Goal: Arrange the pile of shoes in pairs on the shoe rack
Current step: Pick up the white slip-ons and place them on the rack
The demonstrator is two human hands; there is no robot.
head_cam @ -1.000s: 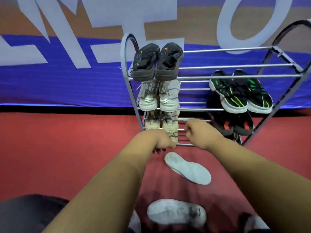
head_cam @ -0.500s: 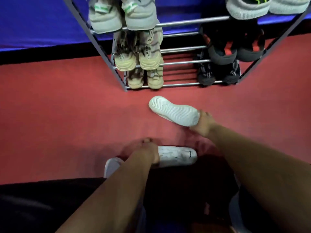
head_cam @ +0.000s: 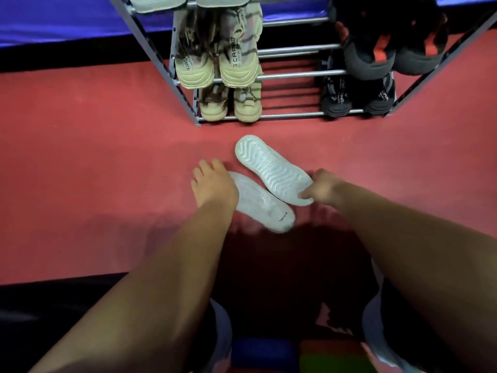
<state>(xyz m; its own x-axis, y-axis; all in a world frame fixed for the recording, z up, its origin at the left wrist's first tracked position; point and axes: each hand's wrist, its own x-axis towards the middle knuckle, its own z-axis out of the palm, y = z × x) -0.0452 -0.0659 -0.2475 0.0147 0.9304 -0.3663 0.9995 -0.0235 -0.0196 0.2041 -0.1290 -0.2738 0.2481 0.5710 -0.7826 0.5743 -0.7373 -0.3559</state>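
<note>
Two white shoes lie close together on the red floor in front of the metal shoe rack (head_cam: 290,74). My right hand (head_cam: 321,188) grips the heel end of one white shoe (head_cam: 271,169), whose ribbed sole faces up. My left hand (head_cam: 212,183) holds the front part of the other white shoe (head_cam: 262,205), which points toward me with small black lettering near its end. On the rack's left side stand two beige pairs (head_cam: 217,63), and on its right side dark pairs with red-orange accents (head_cam: 390,52).
The rack's lower bars (head_cam: 290,114) have a gap between the beige shoes and the black pair (head_cam: 357,99). Red floor stretches left and right. A blue wall panel (head_cam: 67,20) runs behind. My dark clothing and a blue-green object (head_cam: 295,356) fill the bottom.
My hands left the rack and dropped to the floor. The left hand took the near white shoe and swung it up beside the sole-up one, which the right hand now grips.
</note>
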